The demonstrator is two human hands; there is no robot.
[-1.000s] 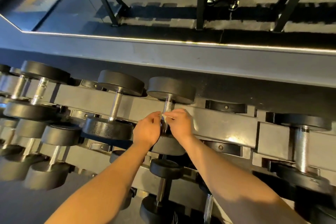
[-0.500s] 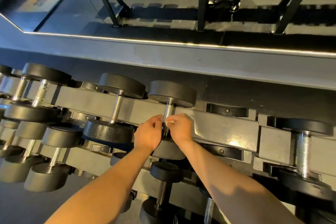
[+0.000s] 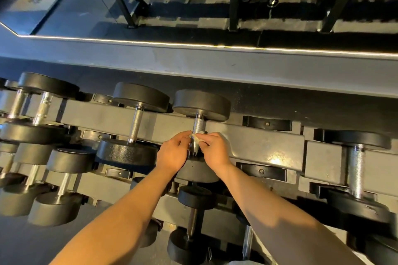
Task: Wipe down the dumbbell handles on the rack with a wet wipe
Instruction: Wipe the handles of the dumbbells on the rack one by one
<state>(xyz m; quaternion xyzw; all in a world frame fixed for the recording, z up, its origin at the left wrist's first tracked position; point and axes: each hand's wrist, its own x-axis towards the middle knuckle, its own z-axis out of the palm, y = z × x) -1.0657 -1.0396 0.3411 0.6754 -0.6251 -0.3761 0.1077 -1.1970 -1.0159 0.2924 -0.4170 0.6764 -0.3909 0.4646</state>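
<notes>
Head view, frame centre: left hand (image 3: 172, 154) and right hand (image 3: 216, 151) pinch a crumpled white wet wipe (image 3: 197, 137) round the knurled steel dumbbell handle (image 3: 197, 128), apparently to reach all sides.

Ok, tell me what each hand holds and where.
Both hold the wet wipe drawn across the dumbbell handle: the left hand pinches its left end, the right hand its right end.

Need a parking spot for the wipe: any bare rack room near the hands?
Bare shelf stretch between the dumbbell being wiped and the far-right dumbbell; both cradles there sit empty. Left of the left hand is crowded, dumbbells packed side by side.
</notes>
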